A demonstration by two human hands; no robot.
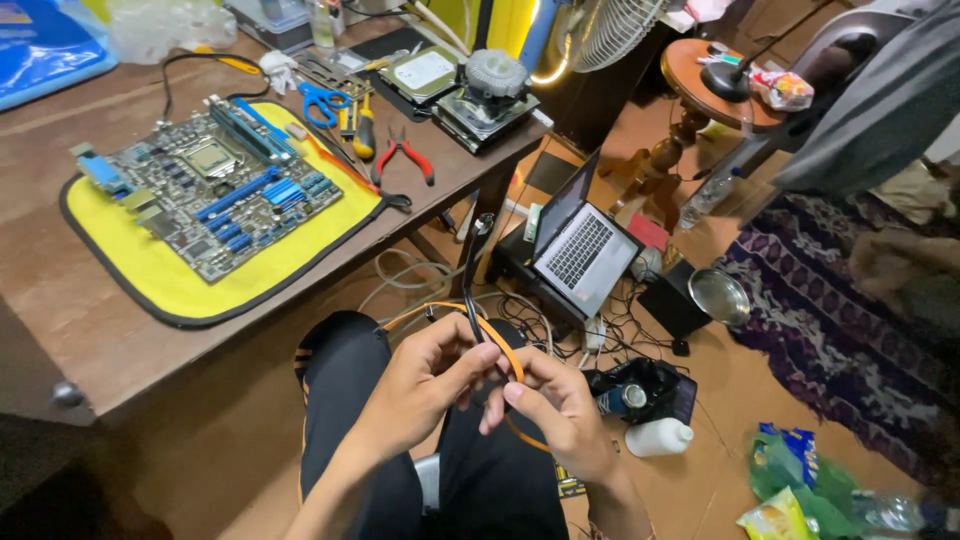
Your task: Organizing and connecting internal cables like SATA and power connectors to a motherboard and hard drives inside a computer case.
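Both hands meet over the lap: left hand point(425, 375) and right hand point(555, 405) each pinch an orange flat cable point(500, 345) with a black cable point(472, 285). Beyond, a motherboard point(215, 190) lies on a yellow mat point(130, 265) near the table's point(90, 335) front edge.

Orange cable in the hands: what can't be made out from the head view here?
- Orange cable: its middle is hidden by the left hand and right hand; the lower end drops out of sight behind the right wrist.
- Black cable: the connector at its top end is too small to identify, and its lower end is covered by fingers.
- Each hand's grip: overlapping fingers hide the exact contact points.
- Motherboard: components too small to read.
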